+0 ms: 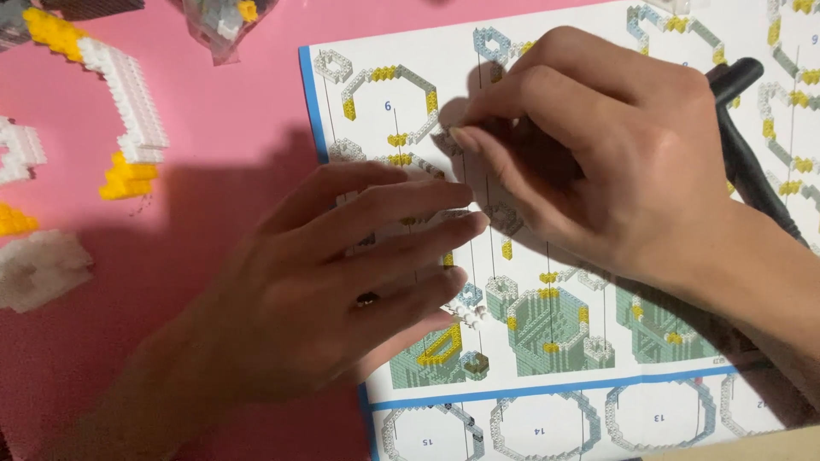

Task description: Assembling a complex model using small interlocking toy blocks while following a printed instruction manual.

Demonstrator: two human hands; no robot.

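Observation:
My left hand (342, 282) lies flat with fingers spread on a printed building-instruction sheet (547, 410) that shows white, yellow and green brick shapes. A few tiny loose white bricks (467, 314) sit by its fingertips. My right hand (615, 154) hovers over the sheet's upper middle. Its thumb and forefinger are pinched on what looks like a small pale brick (445, 139), which is mostly hidden. A black pen-like tool (747, 158) lies on the sheet behind that hand.
On the pink tabletop (222, 145) at left lies a curved white and yellow brick assembly (124, 94), with more white and yellow pieces (34, 265) near the left edge. A clear bag of small parts (224, 21) sits at the top.

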